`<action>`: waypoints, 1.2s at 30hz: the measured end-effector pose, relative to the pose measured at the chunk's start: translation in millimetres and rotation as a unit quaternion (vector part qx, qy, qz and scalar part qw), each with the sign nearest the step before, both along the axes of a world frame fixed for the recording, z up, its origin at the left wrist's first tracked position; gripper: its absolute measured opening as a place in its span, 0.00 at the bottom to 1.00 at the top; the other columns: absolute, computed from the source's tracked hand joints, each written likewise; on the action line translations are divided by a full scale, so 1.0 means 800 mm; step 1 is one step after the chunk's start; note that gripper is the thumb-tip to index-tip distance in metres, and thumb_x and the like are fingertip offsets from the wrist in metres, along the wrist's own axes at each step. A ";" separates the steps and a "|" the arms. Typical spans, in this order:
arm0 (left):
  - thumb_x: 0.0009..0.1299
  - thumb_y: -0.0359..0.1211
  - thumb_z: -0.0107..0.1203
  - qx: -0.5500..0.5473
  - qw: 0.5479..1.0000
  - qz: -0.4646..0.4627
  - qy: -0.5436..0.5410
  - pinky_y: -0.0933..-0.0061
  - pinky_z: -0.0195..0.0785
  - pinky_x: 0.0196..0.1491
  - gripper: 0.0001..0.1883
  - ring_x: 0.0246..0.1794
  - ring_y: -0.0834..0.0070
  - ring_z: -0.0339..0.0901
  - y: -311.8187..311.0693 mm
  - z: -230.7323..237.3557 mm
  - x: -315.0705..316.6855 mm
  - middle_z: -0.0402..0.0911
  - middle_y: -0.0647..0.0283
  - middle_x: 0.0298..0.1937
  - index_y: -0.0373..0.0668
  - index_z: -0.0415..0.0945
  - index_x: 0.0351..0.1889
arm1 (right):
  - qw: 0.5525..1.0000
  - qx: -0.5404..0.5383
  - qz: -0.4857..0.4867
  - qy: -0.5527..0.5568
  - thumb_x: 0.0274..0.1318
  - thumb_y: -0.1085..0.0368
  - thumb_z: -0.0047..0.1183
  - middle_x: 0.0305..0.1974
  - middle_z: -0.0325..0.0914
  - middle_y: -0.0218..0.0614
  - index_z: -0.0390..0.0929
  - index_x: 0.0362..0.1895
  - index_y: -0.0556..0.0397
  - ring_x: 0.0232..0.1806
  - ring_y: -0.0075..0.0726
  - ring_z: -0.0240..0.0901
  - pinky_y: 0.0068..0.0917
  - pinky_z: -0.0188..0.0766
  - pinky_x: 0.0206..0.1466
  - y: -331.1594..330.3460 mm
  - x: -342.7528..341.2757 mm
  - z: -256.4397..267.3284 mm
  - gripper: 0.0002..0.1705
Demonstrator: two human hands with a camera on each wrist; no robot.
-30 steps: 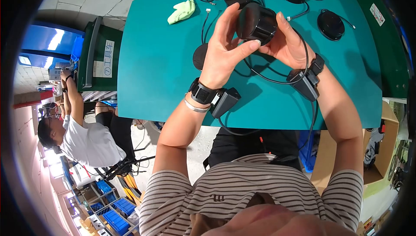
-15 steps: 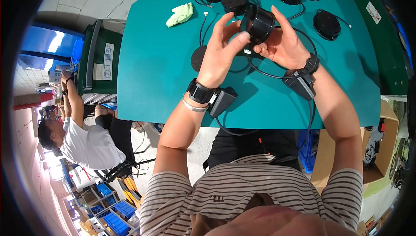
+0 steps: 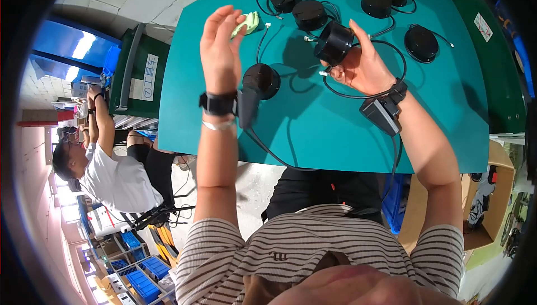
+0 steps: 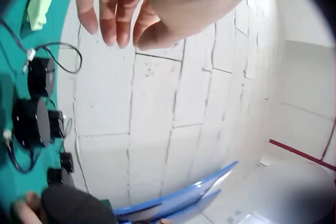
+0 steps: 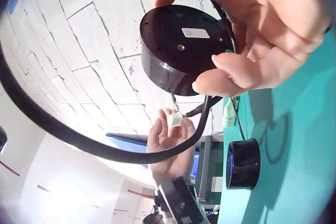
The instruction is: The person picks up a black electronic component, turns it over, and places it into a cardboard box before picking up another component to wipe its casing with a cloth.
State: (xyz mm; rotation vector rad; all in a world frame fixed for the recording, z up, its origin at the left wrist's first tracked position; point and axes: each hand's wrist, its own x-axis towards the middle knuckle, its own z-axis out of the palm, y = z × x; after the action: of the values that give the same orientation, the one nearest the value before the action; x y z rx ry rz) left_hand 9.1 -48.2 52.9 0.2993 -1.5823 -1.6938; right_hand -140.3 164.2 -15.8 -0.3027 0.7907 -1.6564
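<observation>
The right hand [image 3: 366,67] grips a black round device [image 3: 334,43] above the table, its cable looping round beside the wrist. In the right wrist view, a white label and small screws show on the flat face of the device [image 5: 181,50], with fingers [image 5: 231,74] at its edge. Off to the left, the left hand [image 3: 221,53] is raised with loosely bent fingers and holds nothing; it overlaps part of a pale green glove [image 3: 250,23]. Empty fingers of the left hand [image 4: 157,3] also show in the left wrist view. Another black device [image 3: 261,80] lies beside the left wrist.
Several black round devices with cables, one of them [image 3: 421,43] at the right, lie on the green table [image 3: 335,137]. A green cabinet [image 3: 137,73] adjoins the left edge. Another person [image 3: 114,179] in white sits at the left; a cardboard box [image 3: 498,204] stands lower right.
The left hand has let go of the black device and moved left, in front of the green glove. The right hand keeps the device, now tilted. The view has shifted slightly.
</observation>
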 end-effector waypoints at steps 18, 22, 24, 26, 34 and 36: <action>0.70 0.31 0.58 -0.134 0.954 -0.021 -0.268 0.80 0.68 0.36 0.12 0.34 0.84 0.76 -0.040 0.032 -0.034 0.82 0.66 0.37 0.35 0.77 0.48 | 0.995 -0.048 -0.057 0.073 0.63 0.29 0.38 0.41 0.77 0.27 0.77 0.51 0.43 0.25 0.22 0.62 0.20 0.60 0.28 -0.002 0.009 0.002 0.35; 0.71 0.28 0.57 -0.183 0.976 -0.055 -0.104 0.81 0.70 0.38 0.10 0.35 0.84 0.76 0.083 0.048 -0.018 0.81 0.66 0.38 0.34 0.76 0.47 | 0.996 0.013 -0.061 0.064 0.64 0.29 0.37 0.39 0.78 0.27 0.75 0.53 0.43 0.27 0.23 0.67 0.20 0.61 0.27 0.006 0.021 0.018 0.35; 0.72 0.27 0.57 -0.213 0.971 -0.052 -0.097 0.83 0.69 0.37 0.09 0.34 0.86 0.75 0.118 0.016 -0.023 0.80 0.68 0.36 0.34 0.74 0.46 | 0.997 -0.059 -0.020 0.050 0.66 0.31 0.36 0.36 0.78 0.26 0.73 0.54 0.40 0.28 0.25 0.70 0.22 0.64 0.26 0.009 0.027 0.017 0.32; 0.72 0.28 0.57 -0.200 0.975 -0.047 -0.090 0.83 0.67 0.36 0.08 0.34 0.87 0.73 0.138 -0.013 -0.026 0.80 0.70 0.36 0.34 0.74 0.45 | 0.998 -0.058 -0.023 -0.018 0.69 0.35 0.34 0.33 0.75 0.25 0.71 0.53 0.37 0.26 0.24 0.69 0.22 0.66 0.26 0.007 0.039 0.017 0.27; 0.75 0.31 0.55 -0.090 0.992 -0.063 -0.064 0.84 0.62 0.36 0.12 0.34 0.87 0.68 0.131 -0.044 -0.023 0.77 0.70 0.36 0.33 0.76 0.51 | 0.996 -0.043 -0.035 0.066 0.59 0.23 0.38 0.33 0.72 0.23 0.72 0.46 0.41 0.22 0.15 0.63 0.13 0.60 0.20 0.007 0.034 0.020 0.37; 0.76 0.32 0.53 -0.093 0.991 -0.079 -0.047 0.84 0.62 0.37 0.13 0.35 0.86 0.67 0.123 -0.054 -0.023 0.76 0.69 0.36 0.32 0.77 0.53 | 0.995 -0.069 0.013 0.072 0.61 0.24 0.37 0.37 0.75 0.24 0.73 0.49 0.45 0.29 0.15 0.70 0.16 0.67 0.25 0.010 0.024 0.014 0.39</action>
State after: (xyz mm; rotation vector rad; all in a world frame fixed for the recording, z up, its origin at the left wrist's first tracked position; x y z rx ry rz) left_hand -9.6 50.5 9.7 0.1653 -1.8615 -1.6538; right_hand -121.5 172.0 -4.7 -0.5328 0.7761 -1.6815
